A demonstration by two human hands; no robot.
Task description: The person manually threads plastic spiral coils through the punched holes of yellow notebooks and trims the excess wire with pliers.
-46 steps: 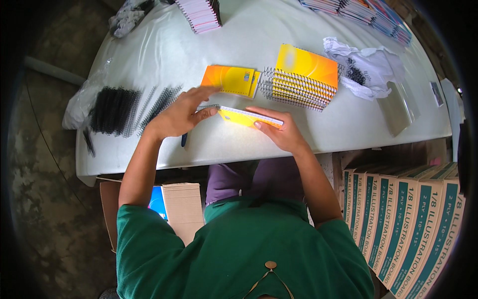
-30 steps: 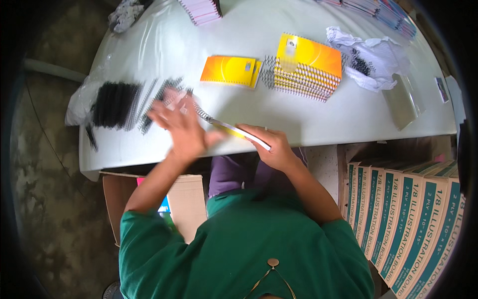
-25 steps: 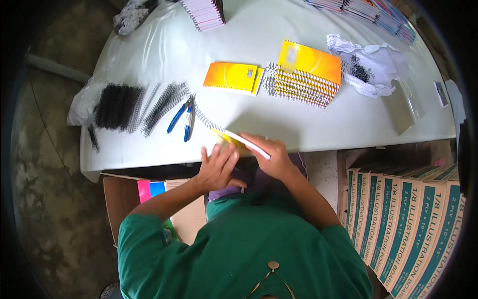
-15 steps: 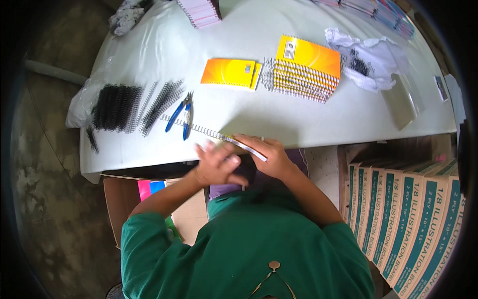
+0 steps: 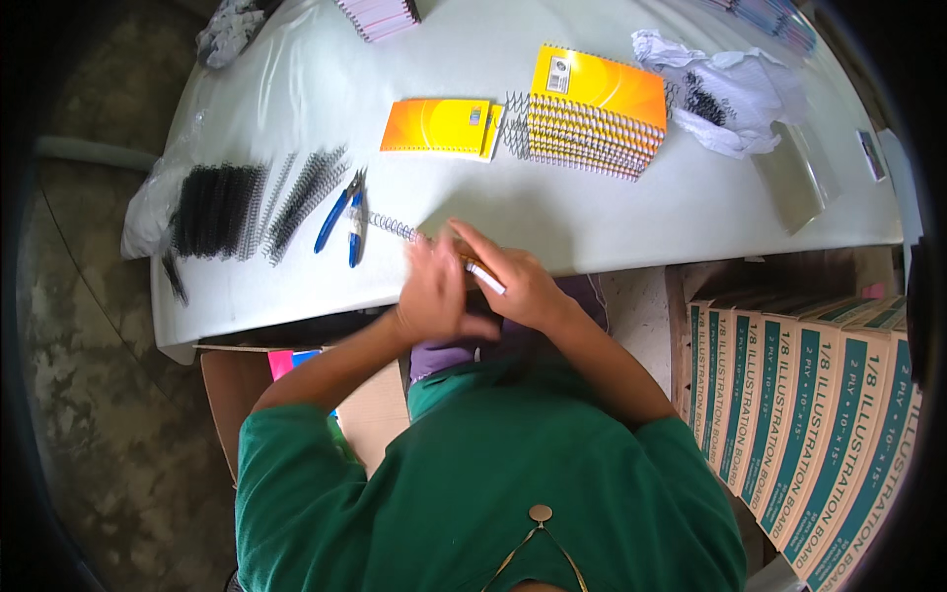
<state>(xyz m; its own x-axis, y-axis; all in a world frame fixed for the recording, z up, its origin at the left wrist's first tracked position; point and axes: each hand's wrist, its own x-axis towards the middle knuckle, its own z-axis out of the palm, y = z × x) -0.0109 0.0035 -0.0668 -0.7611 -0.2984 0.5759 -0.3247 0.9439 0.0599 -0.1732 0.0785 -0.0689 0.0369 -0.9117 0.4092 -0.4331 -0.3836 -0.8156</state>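
Observation:
My right hand (image 5: 520, 288) grips a small notebook (image 5: 486, 277) seen edge-on, its white page edges showing by the fingers. From the notebook's far end a spiral binding coil (image 5: 391, 227) sticks out to the left over the table. My left hand (image 5: 434, 291) is blurred, its fingers stretched out along the notebook's spine side and its thumb apart; it grips nothing that I can see. Just left of the coil lie blue-handled cutting pliers (image 5: 343, 219). Farther left are loose dark spiral coils (image 5: 301, 207) and a dense bundle of black coils (image 5: 219, 210).
Yellow-orange notebooks (image 5: 434, 126) lie beyond my hands, beside a stack of spiral-bound ones (image 5: 597, 99). Crumpled white plastic (image 5: 755, 94) holds small dark coil scraps. Illustration-board boxes (image 5: 799, 405) stand at right below the table edge; an open carton (image 5: 229, 395) sits at lower left.
My left hand has moved up and right, closer to the notebook and my right hand. Less of the coil shows to the left. The view has shifted slightly.

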